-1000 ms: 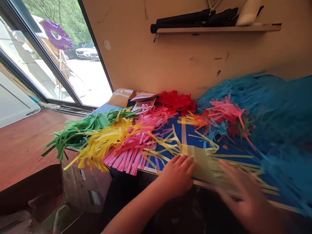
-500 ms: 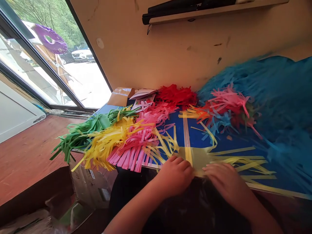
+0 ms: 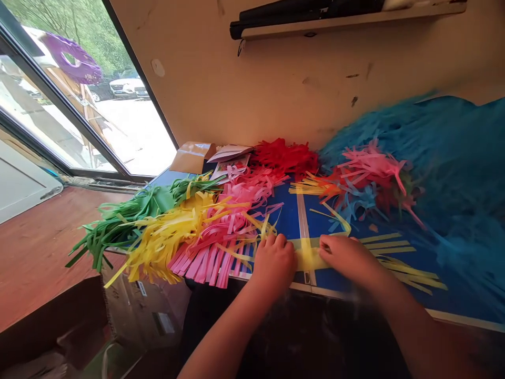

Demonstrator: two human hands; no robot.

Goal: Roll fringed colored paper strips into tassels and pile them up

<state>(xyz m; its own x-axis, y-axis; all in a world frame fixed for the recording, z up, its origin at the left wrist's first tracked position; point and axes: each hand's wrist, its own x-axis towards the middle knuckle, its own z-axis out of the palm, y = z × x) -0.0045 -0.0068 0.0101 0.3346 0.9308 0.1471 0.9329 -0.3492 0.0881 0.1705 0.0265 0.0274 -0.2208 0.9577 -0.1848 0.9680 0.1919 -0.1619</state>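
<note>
Sheet (image 3: 307,255): one, pale yellow, thin, fringed; lies at the near edge of the blue table (image 3: 287,213), stretched between my two hands across the table's pale seam (image 3: 303,216).

My left hand (image 3: 276,260): on the sheet's left end, fingers bent down over it, knuckles up; thumb hidden — I cannot tell whether the grip closes beneath.

My right hand (image 3: 347,258): on the sheet's right part, thumb and forefinger together, clamped on it.

Strips (image 3: 418,271): yellow, fanned flat to the right of the sheet, beyond my right hand. Others curl loosely at the sheet's left end, by my left knuckles.

Pink bundle (image 3: 209,258): just left of the sheet, strip ends hanging over the table edge.

Yellow bundle (image 3: 177,223): left of the sheet, past the pink.

Green bundle (image 3: 158,202): farther left of the sheet, behind the yellow.

Red bundle (image 3: 284,158): behind the sheet, near the wall.

Mixed bundle (image 3: 371,168): pink, orange and blue, behind the sheet and to its right.

Blue heap (image 3: 453,152): large, shaggy, well to the sheet's right, partly blurred.

Envelope (image 3: 191,158): brown, far behind the sheet, to its left.

Carton (image 3: 148,305): below the sheet's level, well left.
</note>
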